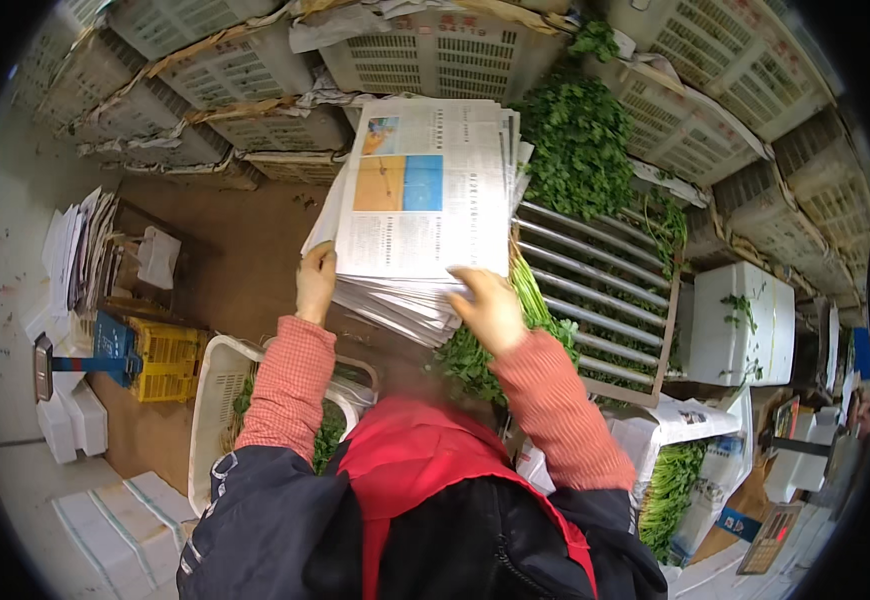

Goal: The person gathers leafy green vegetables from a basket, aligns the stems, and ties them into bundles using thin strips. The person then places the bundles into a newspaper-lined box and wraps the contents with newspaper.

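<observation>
A thick stack of newspapers [472, 225] lies before me, its top page printed with a picture and columns of text. Its near edges fan out unevenly. My left hand [316, 283] pinches the stack's left edge near the lower corner. At the near right edge, my right hand [491, 306] has a fingertip on the top sheet, with the thumb apart from it; this hand is slightly blurred. Leafy green bunches [573, 142] lie beyond the stack to the right, and their pale stems [528, 289] run toward me beside the papers.
A metal-bar rack [607, 292] stands right, beside a white foam box [739, 326]. Stacked plastic crates [435, 56] line the back. On the left are a paper pile [78, 251], a yellow crate [172, 360] and a white basket [213, 420]. A newspaper-lined box of greens [671, 495] sits lower right.
</observation>
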{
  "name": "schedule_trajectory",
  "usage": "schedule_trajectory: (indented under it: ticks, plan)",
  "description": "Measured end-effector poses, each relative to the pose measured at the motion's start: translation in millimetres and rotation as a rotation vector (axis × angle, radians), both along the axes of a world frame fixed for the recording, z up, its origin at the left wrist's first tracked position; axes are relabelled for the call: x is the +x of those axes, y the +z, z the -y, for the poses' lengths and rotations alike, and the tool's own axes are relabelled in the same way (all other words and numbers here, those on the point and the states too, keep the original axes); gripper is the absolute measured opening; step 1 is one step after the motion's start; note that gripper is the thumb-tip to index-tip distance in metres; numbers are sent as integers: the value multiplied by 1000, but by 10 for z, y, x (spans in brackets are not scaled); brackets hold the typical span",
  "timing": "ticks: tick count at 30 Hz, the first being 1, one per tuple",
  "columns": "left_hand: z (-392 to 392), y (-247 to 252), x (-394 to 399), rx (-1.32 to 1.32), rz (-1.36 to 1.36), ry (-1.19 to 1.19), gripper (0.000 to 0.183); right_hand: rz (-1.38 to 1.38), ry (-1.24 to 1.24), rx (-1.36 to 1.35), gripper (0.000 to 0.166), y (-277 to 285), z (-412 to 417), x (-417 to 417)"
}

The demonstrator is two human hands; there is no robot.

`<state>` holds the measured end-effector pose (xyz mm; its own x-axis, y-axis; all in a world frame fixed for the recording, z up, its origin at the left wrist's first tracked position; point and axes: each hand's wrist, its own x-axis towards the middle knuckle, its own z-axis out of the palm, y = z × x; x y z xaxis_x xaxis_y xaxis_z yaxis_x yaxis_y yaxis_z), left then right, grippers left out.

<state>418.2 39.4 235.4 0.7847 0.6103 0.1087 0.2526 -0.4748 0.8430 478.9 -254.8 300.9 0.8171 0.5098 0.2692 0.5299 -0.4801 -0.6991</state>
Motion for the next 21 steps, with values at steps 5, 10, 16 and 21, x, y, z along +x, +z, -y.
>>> schedule_trajectory:
  ticks: [5,10,16,21]
  plan:
    - [117,-9,-49,-346,115,82,25,44,38,-511,51,-58,-1195,456]
    - [17,-8,-267,-351,257,195,28,53,-30,-412,34,-261,-1254,544]
    - [104,38,-362,-338,222,165,30,162,-112,-144,15,-515,-1170,625]
    - [316,316,-189,-112,180,116,37,-786,-259,995,27,69,-670,988]
